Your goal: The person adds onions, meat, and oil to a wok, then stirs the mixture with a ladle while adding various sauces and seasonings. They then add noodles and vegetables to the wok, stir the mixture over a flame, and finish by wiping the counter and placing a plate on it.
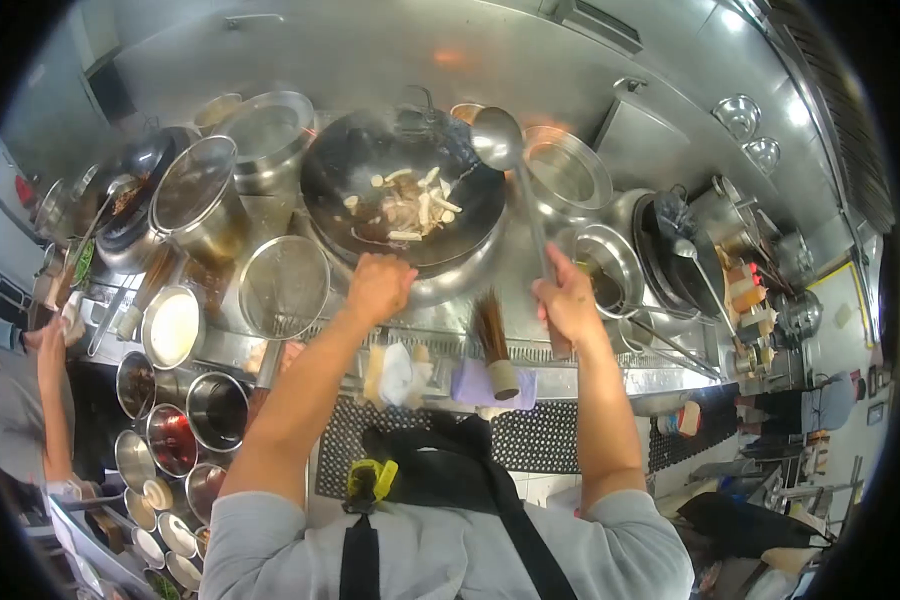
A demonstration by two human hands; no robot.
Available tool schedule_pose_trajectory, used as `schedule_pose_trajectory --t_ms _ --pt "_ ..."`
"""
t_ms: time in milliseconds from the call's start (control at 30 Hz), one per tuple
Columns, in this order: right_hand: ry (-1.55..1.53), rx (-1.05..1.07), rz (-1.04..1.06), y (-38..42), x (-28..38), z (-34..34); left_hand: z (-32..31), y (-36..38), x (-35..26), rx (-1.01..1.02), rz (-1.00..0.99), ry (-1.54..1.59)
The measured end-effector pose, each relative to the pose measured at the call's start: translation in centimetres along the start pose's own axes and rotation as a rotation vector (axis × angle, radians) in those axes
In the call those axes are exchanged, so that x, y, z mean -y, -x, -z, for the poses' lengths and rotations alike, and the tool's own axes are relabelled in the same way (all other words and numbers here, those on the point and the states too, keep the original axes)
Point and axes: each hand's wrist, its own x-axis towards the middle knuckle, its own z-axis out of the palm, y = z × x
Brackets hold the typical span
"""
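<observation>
My left hand (381, 287) is closed at the near rim of a large black wok (335, 180); what its fingers grip there is hidden. Pale strips and sliced pieces of food (417, 207) lie in the middle of the wok. In my right hand (569, 297) is the long handle of a metal ladle (497, 138), whose bowl is raised over the wok's right rim. A bamboo brush (492, 345) stands near the counter edge between my hands. Left of the wok rests a round wire strainer (284, 287).
Metal pots (567, 172) flank the wok, and a second wok (682, 250) sits at the right. Several sauce containers (172, 440) are at the lower left. A co-worker (20, 400) stands at the far left; another person (832, 402) is in the right background.
</observation>
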Motion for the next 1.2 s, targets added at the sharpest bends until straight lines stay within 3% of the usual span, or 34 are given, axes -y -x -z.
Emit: schedule_pose_trajectory --t_ms 33,167,333,433,467,600,633,800,867,967,1100,1200 --pt "-0.038 -0.02 -0.037 -0.8 -0.1 1.3 -0.3 -0.1 0.1 -0.027 0.002 -0.015" --pt "0.288 -0.151 0.02 -6.1 -2.4 7.2 0.6 -0.8 -1.4 -0.069 0.008 0.011" --pt "0.583 -0.25 0.152 -17.3 -14.2 13.8 -0.2 -0.7 -1.8 -0.067 0.054 -0.008" --pt "0.6 -0.227 0.01 -21.6 -15.3 15.1 0.5 -1.4 -2.8 -0.099 0.055 0.014" --pt "0.606 -0.187 -0.088 -21.6 -15.5 15.1 0.4 -0.9 -3.0 -0.089 0.069 0.017" --pt "-0.229 -0.103 -0.183 -20.6 -13.8 14.9 0.5 -1.3 -3.2 -0.046 0.066 -0.013" --pt "-0.515 -0.179 -0.207 -19.4 -13.2 14.2 1.4 -1.3 -4.1 -0.096 0.036 0.011" --pt "-1.094 -0.03 -0.187 -9.5 -5.7 12.1 -0.2 -1.2 -2.7 -0.058 0.07 0.017" --pt "-1.118 0.054 -0.16 -6.8 -4.1 10.7 -0.2 -1.2 -3.2 0.004 0.095 -0.107" --pt "-1.186 0.171 -0.163 -3.5 -3.2 7.9 0.1 -0.9 -2.9 -0.102 0.051 0.051" --pt "-0.741 0.0 -0.223 -0.4 0.2 3.0 -0.3 -0.4 -2.5 -0.033 0.071 0.013" --pt "-0.474 -0.001 -0.211 0.8 1.5 -0.2 -0.4 -0.3 -2.7 -0.036 0.07 0.026"
